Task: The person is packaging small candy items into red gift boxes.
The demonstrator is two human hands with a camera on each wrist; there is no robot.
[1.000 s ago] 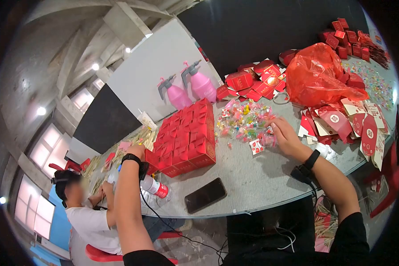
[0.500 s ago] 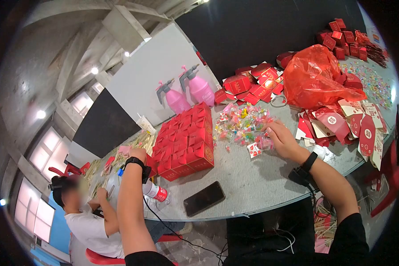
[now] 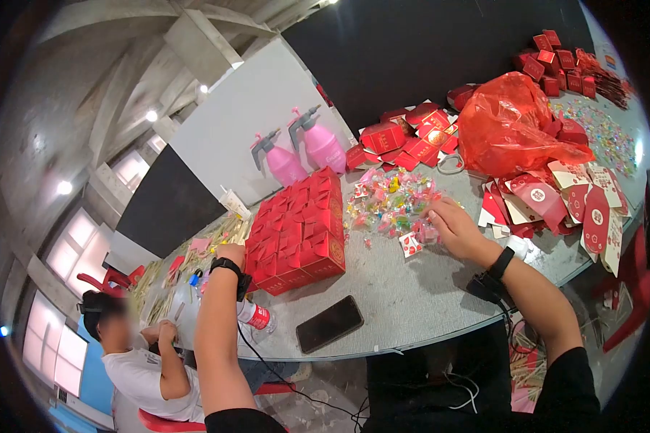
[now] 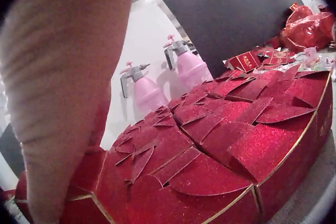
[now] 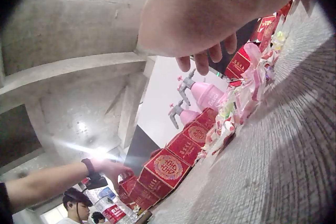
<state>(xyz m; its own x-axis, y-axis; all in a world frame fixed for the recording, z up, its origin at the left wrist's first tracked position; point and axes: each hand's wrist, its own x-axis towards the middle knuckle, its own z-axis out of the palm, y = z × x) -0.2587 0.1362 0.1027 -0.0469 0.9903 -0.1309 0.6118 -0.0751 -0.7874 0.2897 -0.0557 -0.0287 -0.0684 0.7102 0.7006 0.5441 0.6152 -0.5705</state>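
A block of red gift boxes [image 3: 296,234], packed side by side with folded tops, stands on the table. At its left end my left hand [image 3: 231,254] holds a red box [image 5: 128,187] up against the row. Most of that box is hidden behind the hand in the head view. To the right, my right hand [image 3: 456,229] hovers at the edge of a pile of wrapped candies [image 3: 390,206]. Its fingers [image 5: 202,64] hang loose and slightly bent, holding nothing. A small strawberry-print packet [image 3: 410,245] lies just left of this hand.
A phone [image 3: 330,325] and a labelled bottle [image 3: 258,317] lie near the front edge. Behind are two pink spray bottles [image 3: 321,144], more red boxes [image 3: 383,137] and a red plastic bag [image 3: 505,123]. Flat cards [image 3: 596,216] lie right. A person [image 3: 148,368] sits left.
My left hand has brought its red box rightward, closing the gap to the block. My right hand stays by the candies. The seated person's hands have shifted slightly.
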